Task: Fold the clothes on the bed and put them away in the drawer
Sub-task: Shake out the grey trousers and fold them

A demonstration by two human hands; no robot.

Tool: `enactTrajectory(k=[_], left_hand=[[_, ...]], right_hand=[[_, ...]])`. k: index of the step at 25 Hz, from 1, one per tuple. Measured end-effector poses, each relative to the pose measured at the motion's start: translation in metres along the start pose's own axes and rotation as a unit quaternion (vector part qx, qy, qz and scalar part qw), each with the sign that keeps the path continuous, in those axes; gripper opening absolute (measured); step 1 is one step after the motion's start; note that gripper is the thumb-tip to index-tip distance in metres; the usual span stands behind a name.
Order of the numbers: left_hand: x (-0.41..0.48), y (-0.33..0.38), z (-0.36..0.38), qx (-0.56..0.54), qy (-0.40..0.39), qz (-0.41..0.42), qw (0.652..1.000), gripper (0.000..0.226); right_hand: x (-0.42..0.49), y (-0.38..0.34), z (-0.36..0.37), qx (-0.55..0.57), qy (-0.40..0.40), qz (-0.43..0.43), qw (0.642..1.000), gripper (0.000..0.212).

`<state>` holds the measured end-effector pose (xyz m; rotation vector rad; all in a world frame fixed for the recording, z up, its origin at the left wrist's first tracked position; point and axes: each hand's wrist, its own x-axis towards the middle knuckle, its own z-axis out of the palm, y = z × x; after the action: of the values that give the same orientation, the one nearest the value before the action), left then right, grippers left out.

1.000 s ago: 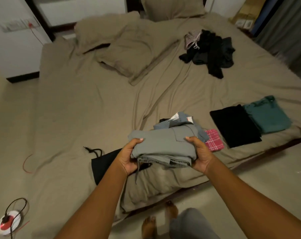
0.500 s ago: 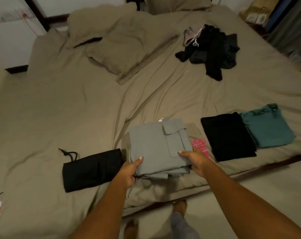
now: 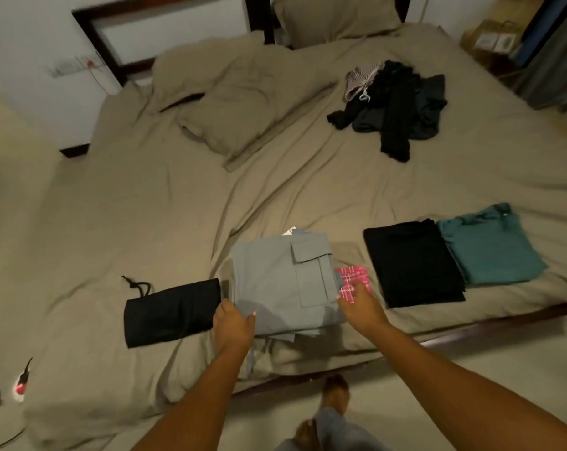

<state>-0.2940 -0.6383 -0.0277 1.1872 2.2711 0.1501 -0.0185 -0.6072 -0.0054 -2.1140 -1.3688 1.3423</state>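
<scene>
The folded grey cargo garment (image 3: 275,284) lies flat on the bed (image 3: 145,222), near its front edge, pocket flap facing up. It sits on top of other folded pieces: a white-and-red tag shows at its far edge, and a pink plaid cloth (image 3: 352,281) sticks out from under its right side.

The left hand (image 3: 233,323) is at the near left corner of the garment. Its thumb rests on top of the fabric. The fingers are hidden behind the hand, so whether they curl under the edge cannot be told. The right hand (image 3: 361,307) is at the right edge of the stack, fingers loosely extended and lying over the near part of the pink plaid cloth, gripping nothing.

Just beside the left hand lies a black drawstring garment (image 3: 173,312), folded, its cord trailing toward the upper left. To the right of the stack, apart from it, are a black folded garment (image 3: 412,263) and, touching its right side, a teal folded garment (image 3: 490,245). An unfolded pile (image 3: 396,105) of dark clothes lies far back on the bed, right of two pillows (image 3: 230,118). The person's feet (image 3: 334,392) stand on the floor below the bed edge.
</scene>
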Motion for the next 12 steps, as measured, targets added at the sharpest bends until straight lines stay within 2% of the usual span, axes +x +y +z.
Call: enactTrajectory(k=[3,6,8,12], left_hand=[[-0.022,0.023,-0.014,0.107,0.033,0.169,0.979,0.075],[-0.051,0.063,-0.021,0.135,0.049,0.291,0.946,0.077],[-0.071,0.087,-0.019,0.140,0.060,0.353,0.923,0.077],[-0.122,0.131,0.001,0.171,0.047,0.418,0.891,0.081]], right_hand=[[-0.033,-0.005,-0.018,-0.141,0.050,-0.109,0.983,0.046],[-0.064,-0.008,-0.035,-0.274,0.114,-0.199,0.934,0.058],[-0.081,-0.010,-0.049,-0.328,0.128,-0.196,0.915,0.063],[-0.106,0.014,-0.086,-0.344,0.153,-0.155,0.914,0.072]])
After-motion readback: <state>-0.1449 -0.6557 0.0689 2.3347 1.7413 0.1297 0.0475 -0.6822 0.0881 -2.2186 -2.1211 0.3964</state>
